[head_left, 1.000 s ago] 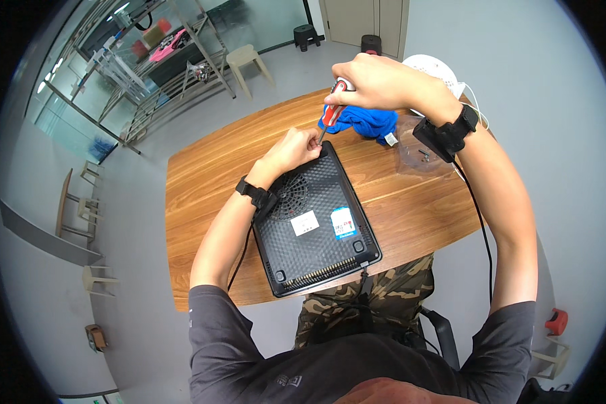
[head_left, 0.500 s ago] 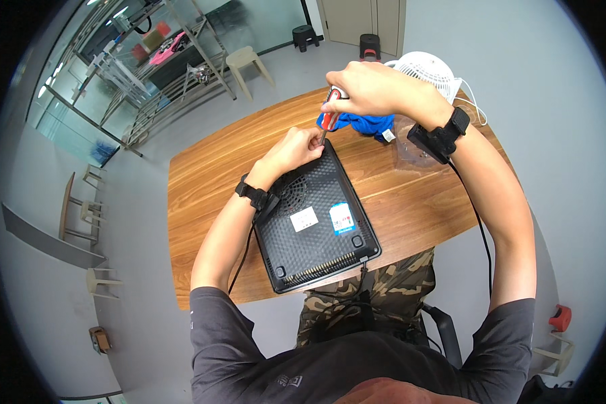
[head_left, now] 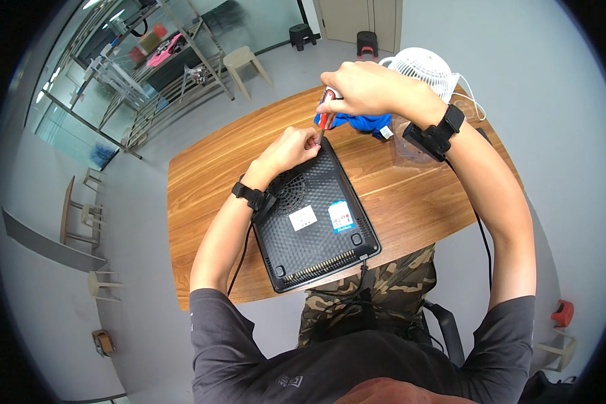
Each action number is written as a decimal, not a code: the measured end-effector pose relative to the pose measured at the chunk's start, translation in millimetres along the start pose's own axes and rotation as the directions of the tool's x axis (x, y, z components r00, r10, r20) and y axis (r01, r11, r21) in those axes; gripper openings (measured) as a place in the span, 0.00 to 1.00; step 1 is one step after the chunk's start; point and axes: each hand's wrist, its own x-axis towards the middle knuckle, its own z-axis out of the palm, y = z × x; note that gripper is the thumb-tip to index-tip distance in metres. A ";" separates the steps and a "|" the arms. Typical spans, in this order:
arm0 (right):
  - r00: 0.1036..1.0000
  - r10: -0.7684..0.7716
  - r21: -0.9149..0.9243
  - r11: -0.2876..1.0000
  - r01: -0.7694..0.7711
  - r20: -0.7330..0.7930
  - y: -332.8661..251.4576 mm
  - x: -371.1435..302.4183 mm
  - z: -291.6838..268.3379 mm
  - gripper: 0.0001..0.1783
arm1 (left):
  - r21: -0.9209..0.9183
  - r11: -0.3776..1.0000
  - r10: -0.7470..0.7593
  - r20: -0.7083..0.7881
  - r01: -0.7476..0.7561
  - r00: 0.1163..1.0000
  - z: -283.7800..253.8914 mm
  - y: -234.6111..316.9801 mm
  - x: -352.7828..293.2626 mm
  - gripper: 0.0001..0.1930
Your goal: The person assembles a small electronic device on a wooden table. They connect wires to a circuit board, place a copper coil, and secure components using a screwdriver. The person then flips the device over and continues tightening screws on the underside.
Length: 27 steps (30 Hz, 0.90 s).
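A black induction cooktop (head_left: 313,244) lies bottom up on the wooden table, showing its round vent grille, two stickers and small round feet. My right hand (head_left: 358,89) is wrapped round the red and white handle of a screwdriver (head_left: 327,114), held nearly upright over the cooktop's far corner. Beside the screwdriver's shaft, the fingers of my left hand (head_left: 293,148) are pinched together at that corner. Those fingers hide the screwdriver's tip and any screw there.
Behind the screwdriver a blue cloth (head_left: 372,126) lies on the table (head_left: 205,182). A clear plastic container (head_left: 411,153) sits under my right forearm, with a white fan (head_left: 421,67) beyond it. A cord hangs from the cooktop's near edge. Stools (head_left: 242,59) and metal shelving stand farther off.
Both hands and the screwdriver stay at the same corner of the cooktop. The whole view has shifted very slightly; nothing has been let go.
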 end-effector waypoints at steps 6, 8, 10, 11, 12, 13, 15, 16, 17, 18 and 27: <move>0.996 0.072 0.002 0.997 -0.072 0.050 -3.3 0.0 -3.5 0.30 | 0.070 0.998 0.000 0.002 0.000 1.000 2.8 -3.0 4.0 0.10; 0.996 0.072 -0.003 0.997 -0.072 0.044 -1.8 -0.8 -1.8 0.30 | 0.087 0.996 0.019 -0.008 -0.018 1.000 5.2 -3.9 5.9 0.10; 0.997 0.067 -0.009 0.998 -0.067 0.043 -0.4 -0.7 -0.5 0.30 | 0.078 0.996 0.037 -0.027 -0.035 0.999 7.0 -4.6 6.2 0.11; 0.997 0.068 -0.002 0.998 -0.068 0.045 -0.7 -0.8 -0.5 0.30 | 0.086 0.996 0.037 -0.029 -0.035 0.999 7.4 -4.5 5.9 0.11; 0.997 0.069 0.004 0.998 -0.069 0.046 -1.2 -1.3 -0.7 0.30 | 0.094 0.995 0.037 -0.031 -0.034 0.999 7.9 -4.4 5.5 0.11; 0.996 0.070 0.009 0.997 -0.071 0.047 -1.5 -1.6 -1.2 0.29 | 0.103 0.994 0.039 -0.033 -0.035 0.999 7.6 -3.8 5.5 0.12; 0.997 0.069 0.008 0.998 -0.069 0.042 -1.9 -3.0 -2.4 0.29 | 0.105 0.994 0.029 -0.029 -0.026 0.999 7.2 -2.1 5.5 0.12; 0.997 0.069 0.007 0.998 -0.069 0.039 -2.2 -3.8 -3.4 0.29 | 0.107 0.994 0.025 -0.027 -0.022 0.999 6.5 -0.7 5.6 0.12; 0.997 0.071 0.004 0.997 -0.071 0.038 -2.3 -4.5 -4.1 0.29 | 0.108 0.994 0.030 -0.030 -0.027 0.999 6.3 0.5 5.8 0.12; 0.997 0.074 0.000 0.997 -0.074 0.038 -2.2 -5.4 -4.6 0.30 | 0.110 0.993 0.036 -0.032 -0.032 0.999 6.3 1.9 6.1 0.12; 0.994 0.103 0.057 0.993 -0.106 0.038 10.6 -1.8 -4.6 0.32 | 0.016 0.999 0.042 -0.032 -0.041 0.999 3.0 6.7 8.9 0.13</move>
